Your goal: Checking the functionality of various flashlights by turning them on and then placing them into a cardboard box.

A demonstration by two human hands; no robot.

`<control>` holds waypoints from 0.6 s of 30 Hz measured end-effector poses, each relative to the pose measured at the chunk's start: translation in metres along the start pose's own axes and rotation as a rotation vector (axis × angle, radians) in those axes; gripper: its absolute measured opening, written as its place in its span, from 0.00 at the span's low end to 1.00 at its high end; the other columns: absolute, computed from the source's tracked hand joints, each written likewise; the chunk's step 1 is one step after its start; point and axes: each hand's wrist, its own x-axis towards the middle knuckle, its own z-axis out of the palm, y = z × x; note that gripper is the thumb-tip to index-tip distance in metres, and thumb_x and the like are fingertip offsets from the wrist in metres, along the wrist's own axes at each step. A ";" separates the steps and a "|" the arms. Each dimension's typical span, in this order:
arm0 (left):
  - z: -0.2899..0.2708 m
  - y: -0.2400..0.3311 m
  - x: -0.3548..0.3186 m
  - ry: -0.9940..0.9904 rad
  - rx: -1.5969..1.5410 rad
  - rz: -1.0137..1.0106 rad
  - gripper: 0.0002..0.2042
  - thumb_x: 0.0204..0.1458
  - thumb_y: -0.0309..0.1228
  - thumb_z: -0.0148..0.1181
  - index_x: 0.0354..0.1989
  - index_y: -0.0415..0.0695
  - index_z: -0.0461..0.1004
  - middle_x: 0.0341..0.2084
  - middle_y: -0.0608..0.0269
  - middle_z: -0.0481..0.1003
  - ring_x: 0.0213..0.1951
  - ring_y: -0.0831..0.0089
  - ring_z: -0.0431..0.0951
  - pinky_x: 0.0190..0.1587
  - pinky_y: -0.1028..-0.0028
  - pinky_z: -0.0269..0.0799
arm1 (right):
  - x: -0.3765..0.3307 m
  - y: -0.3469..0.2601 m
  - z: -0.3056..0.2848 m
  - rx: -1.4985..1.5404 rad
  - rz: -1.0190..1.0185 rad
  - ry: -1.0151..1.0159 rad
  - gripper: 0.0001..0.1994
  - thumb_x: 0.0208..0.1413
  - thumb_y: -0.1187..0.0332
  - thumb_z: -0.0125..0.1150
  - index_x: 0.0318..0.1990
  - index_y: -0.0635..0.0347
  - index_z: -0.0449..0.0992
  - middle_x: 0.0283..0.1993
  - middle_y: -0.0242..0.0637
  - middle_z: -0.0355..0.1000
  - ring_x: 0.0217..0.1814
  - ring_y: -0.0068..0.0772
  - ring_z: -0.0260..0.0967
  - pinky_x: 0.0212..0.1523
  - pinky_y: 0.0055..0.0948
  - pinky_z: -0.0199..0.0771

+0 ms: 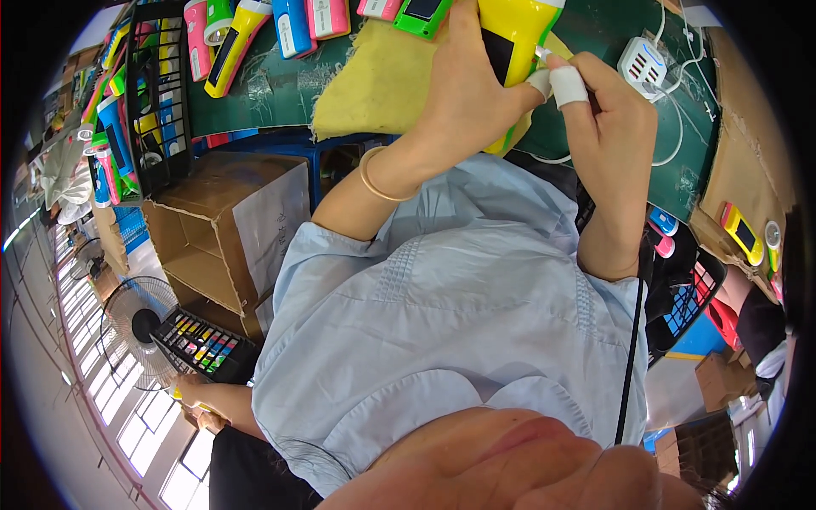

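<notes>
A yellow flashlight (525,24) with a black panel and green trim is held over a yellow cloth (367,78) at the table's near edge. My left hand (469,100) wraps around it from the left, thumb on its lower end. At the flashlight's right side, my right hand (614,109) pinches a small white plug (541,53) against or very near the casing; whether it is seated cannot be made out. White tape covers my left thumb and a right-hand digit. A white multi-port USB charger (642,65) lies to the right with white cables.
Pink, blue, green and yellow flashlights lie along the far left of the green table (263,93). A black basket (160,102) of flashlights stands left, above a cardboard box (217,223). Farther left are a fan (143,327) and another person's arm (225,404). Cardboard (748,170) borders the right.
</notes>
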 end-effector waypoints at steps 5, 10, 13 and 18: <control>0.006 -0.007 0.002 0.009 -0.023 0.087 0.34 0.41 0.28 0.63 0.54 0.34 0.50 0.39 0.38 0.66 0.42 0.44 0.68 0.42 0.59 0.65 | 0.005 -0.002 0.009 -0.186 0.075 -0.012 0.06 0.52 0.70 0.55 0.29 0.64 0.70 0.18 0.40 0.61 0.17 0.29 0.56 0.20 0.24 0.58; -0.002 -0.022 0.015 0.024 -0.254 0.119 0.19 0.51 0.31 0.54 0.48 0.38 0.57 0.33 0.55 0.68 0.33 0.65 0.71 0.34 0.71 0.67 | -0.010 -0.010 -0.015 0.360 -0.172 0.305 0.05 0.51 0.74 0.52 0.35 0.62 0.73 0.25 0.35 0.71 0.24 0.21 0.66 0.26 0.20 0.64; -0.008 -0.024 0.019 -0.022 -0.779 -0.155 0.10 0.58 0.35 0.46 0.44 0.43 0.63 0.28 0.65 0.68 0.26 0.78 0.70 0.27 0.79 0.67 | -0.010 0.003 -0.021 0.023 0.107 0.276 0.15 0.52 0.79 0.45 0.47 0.59 0.71 0.31 0.33 0.73 0.28 0.18 0.68 0.29 0.17 0.65; 0.000 -0.022 0.014 0.016 -0.992 -0.136 0.14 0.59 0.39 0.42 0.46 0.43 0.64 0.31 0.64 0.69 0.29 0.77 0.71 0.31 0.78 0.70 | -0.011 0.027 0.008 0.632 0.236 -0.097 0.17 0.55 0.75 0.44 0.52 0.59 0.68 0.36 0.37 0.71 0.31 0.25 0.68 0.33 0.21 0.66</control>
